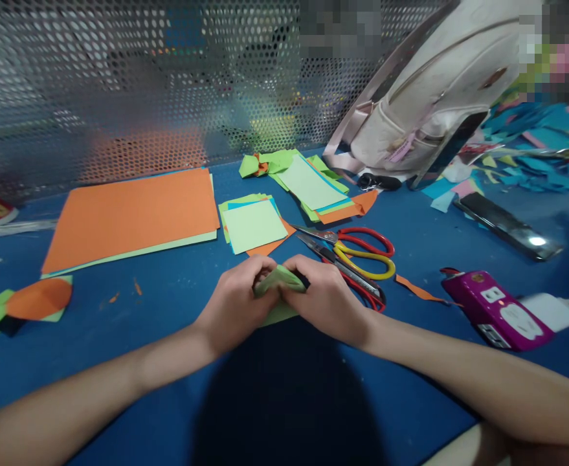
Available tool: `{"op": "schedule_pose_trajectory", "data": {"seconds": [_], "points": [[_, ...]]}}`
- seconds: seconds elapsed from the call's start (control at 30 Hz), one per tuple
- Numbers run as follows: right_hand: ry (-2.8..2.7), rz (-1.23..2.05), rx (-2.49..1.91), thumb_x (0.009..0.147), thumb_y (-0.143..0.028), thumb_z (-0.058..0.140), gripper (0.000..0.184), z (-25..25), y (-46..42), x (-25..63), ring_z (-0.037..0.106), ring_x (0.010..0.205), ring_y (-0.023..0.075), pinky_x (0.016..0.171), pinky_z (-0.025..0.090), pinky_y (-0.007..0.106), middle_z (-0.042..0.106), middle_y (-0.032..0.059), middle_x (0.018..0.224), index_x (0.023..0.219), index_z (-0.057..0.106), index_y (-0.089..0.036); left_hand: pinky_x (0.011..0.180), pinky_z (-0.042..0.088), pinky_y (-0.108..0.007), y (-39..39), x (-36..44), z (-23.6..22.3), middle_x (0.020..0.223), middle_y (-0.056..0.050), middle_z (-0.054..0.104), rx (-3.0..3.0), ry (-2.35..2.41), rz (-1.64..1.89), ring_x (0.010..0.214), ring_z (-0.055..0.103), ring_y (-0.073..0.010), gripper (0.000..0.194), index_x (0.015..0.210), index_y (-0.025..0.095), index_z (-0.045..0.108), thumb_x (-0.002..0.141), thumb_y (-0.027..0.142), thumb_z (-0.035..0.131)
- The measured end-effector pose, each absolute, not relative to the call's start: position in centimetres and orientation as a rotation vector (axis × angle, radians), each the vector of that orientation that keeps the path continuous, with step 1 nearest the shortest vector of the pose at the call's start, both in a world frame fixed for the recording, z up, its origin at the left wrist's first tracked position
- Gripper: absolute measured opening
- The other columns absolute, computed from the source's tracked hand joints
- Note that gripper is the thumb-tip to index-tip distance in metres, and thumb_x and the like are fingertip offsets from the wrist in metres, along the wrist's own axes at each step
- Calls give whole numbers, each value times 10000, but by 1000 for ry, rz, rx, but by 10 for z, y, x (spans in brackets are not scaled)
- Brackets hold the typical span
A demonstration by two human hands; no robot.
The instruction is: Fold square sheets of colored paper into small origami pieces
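A piece of light green paper [284, 278], bent upward in the middle, is pinched between my two hands near the table's centre. My left hand [238, 294] is closed on its left side, thumb and fingers pressed together. From the right, my right hand [330, 294] grips the other side, its thumb meeting the left one. My palms and fingers hide much of the sheet. Just beyond my hands lies a stack of square papers [257, 225], pale green on top. Scissors with red and yellow handles [366, 249] lie beside my right hand, over a second red-handled tool [345, 262].
Large orange sheets [138, 217] lie at left, above cut paper pieces [39, 299]. Behind are more paper strips [313, 181] and a pale backpack [420, 97] against a perforated metal panel [143, 84]. At right are a phone [507, 223] and a purple power socket [498, 310].
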State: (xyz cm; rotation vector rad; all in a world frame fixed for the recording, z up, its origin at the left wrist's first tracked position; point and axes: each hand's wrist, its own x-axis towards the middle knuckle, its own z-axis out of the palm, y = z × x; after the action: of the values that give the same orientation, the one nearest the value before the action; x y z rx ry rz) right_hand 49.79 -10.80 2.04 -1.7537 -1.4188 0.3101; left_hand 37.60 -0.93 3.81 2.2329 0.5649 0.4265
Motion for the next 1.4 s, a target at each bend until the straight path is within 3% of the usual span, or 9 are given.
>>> {"op": "schedule_pose_trajectory", "data": {"seconds": [0.27, 0.47, 0.63, 0.87, 1.4], "points": [[-1393, 354, -1708, 773, -142, 529, 37, 24, -110, 503, 464, 565, 89, 548, 375, 204, 507, -31, 620, 757, 557, -161, 520, 336, -210, -3, 376, 38, 621, 49, 512, 2134, 724, 306, 581, 454, -100, 41, 714, 174, 524, 740, 161, 496], [-1323, 389, -1673, 775, -125, 516, 62, 27, -116, 511, 502, 576, 87, 547, 408, 191, 549, -27, 641, 771, 555, -174, 514, 355, -203, -1, 378, 39, 648, 45, 546, 1996, 766, 256, 602, 474, -107, 48, 724, 173, 543, 703, 172, 500], [-1307, 457, -1662, 799, -206, 548, 66, 29, -114, 509, 521, 658, 108, 610, 429, 215, 563, -5, 715, 852, 556, -168, 517, 361, -198, -1, 379, 41, 652, 44, 550, 1934, 767, 234, 610, 472, -106, 58, 731, 166, 561, 691, 172, 518], [-1331, 521, -1743, 786, -178, 557, 30, 25, -107, 504, 402, 571, 86, 529, 334, 211, 454, -45, 620, 761, 561, -161, 535, 384, -195, 0, 379, 39, 694, 32, 582, 1785, 736, 179, 642, 510, -114, 77, 749, 167, 574, 688, 203, 546], [-1235, 585, -1767, 794, -196, 541, 49, 25, -110, 512, 392, 579, 88, 521, 329, 212, 457, -41, 640, 753, 524, -173, 569, 406, -233, 5, 381, 39, 721, 1, 612, 1486, 758, 111, 624, 552, -125, 156, 797, 166, 584, 647, 181, 544]]}}
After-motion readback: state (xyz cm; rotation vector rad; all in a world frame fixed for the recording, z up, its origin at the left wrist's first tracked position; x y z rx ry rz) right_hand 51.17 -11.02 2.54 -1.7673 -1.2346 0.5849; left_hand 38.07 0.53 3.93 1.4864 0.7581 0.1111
